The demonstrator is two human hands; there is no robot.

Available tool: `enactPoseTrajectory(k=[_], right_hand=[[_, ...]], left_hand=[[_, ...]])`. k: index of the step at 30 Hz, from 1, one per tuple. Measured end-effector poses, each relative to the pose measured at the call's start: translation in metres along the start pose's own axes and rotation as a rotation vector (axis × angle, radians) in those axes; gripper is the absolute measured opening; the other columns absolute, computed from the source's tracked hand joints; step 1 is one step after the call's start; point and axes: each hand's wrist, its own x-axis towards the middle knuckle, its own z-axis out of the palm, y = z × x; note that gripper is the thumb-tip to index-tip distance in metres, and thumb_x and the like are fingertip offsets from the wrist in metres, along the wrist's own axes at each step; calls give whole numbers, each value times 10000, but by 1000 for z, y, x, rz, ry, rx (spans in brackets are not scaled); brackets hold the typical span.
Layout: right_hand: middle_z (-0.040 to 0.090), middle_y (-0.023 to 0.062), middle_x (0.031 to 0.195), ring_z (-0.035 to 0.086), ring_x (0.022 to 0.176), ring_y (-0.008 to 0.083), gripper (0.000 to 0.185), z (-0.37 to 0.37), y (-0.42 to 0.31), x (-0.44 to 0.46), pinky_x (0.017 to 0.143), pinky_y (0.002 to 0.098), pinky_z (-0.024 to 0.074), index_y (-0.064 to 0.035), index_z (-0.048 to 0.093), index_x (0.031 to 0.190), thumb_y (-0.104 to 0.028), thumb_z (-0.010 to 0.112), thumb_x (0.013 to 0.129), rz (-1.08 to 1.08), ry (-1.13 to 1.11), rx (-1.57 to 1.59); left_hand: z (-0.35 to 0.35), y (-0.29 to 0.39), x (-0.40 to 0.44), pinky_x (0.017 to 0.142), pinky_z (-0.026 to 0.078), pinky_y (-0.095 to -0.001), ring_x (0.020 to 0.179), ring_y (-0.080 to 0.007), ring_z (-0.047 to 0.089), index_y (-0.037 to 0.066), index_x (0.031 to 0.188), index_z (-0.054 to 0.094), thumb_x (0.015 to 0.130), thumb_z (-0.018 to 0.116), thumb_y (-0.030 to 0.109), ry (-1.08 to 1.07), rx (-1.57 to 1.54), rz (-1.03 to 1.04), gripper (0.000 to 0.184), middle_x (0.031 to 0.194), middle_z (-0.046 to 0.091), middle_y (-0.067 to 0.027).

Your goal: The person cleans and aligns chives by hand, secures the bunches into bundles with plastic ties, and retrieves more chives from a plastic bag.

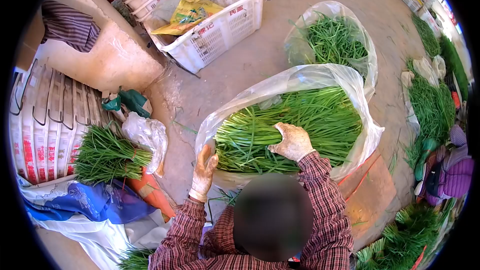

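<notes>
A clear plastic bag [372, 129] lies open, filled with long green stalks [320, 115]. My left hand [203, 174], in a pale stained glove, is at the bag's left rim, its fingers upright and a little apart. On top of the stalks rests my right hand [292, 143], also gloved, its thumb and fingers spread in a curve. Plaid sleeves cover both arms. A blurred dark round shape [274, 217] hides the part between the arms.
Behind stands another bag of greens [337, 40]. A white crate [215, 27] holds yellow packaging. At left are stacked crates [45, 140], a tied green bunch [107, 155] and blue cloth [100, 201]. A person in purple [456, 177] is at right, near more greens [432, 105].
</notes>
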Motion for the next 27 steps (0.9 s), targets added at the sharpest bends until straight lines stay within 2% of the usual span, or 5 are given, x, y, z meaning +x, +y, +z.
enactPoseTrajectory(k=[9, 13, 21, 24, 27], right_hand=[[672, 93, 1066, 630, 1032, 268, 614, 10, 1, -21, 894, 440, 466, -144, 637, 1259, -404, 828, 736, -157, 182, -169], [664, 49, 1070, 612, 1021, 248, 721, 25, 0, -38, 874, 430, 453, -186, 613, 1294, -367, 885, 651, -204, 117, -301], [657, 26, 998, 630, 969, 240, 681, 39, 7, -44, 824, 436, 480, -169, 560, 1304, -324, 838, 701, -300, 161, -408], [656, 25, 1059, 626, 998, 239, 702, 42, 7, -47, 854, 441, 479, -169, 556, 1348, -302, 824, 713, -301, 143, -390], [653, 27, 1100, 618, 1031, 235, 717, 44, 11, -48, 882, 434, 471, -171, 555, 1369, -303, 821, 717, -308, 145, -381]], left_hand=[[24, 8, 77, 1153, 360, -376, 1368, -248, 473, -22, 1471, 457, 1030, 574, 438, 57, -165, 68, 648, 1476, 508, -169], [31, 17, 90, 1117, 396, -339, 1334, -208, 509, 13, 1446, 498, 1013, 602, 397, -160, -594, -304, 588, 1456, 537, -132], [23, 92, 70, 1050, 486, -359, 1222, -234, 619, 36, 1390, 548, 977, 695, 258, 64, -213, 353, 492, 1356, 621, -149], [36, 118, 93, 1155, 383, -394, 1359, -285, 514, 37, 1418, 535, 945, 706, 410, -477, 232, 471, 626, 1455, 553, -164], [52, 71, 135, 1157, 372, -390, 1401, -297, 464, 58, 1486, 478, 917, 622, 642, -807, 322, -40, 828, 1519, 489, -169]])
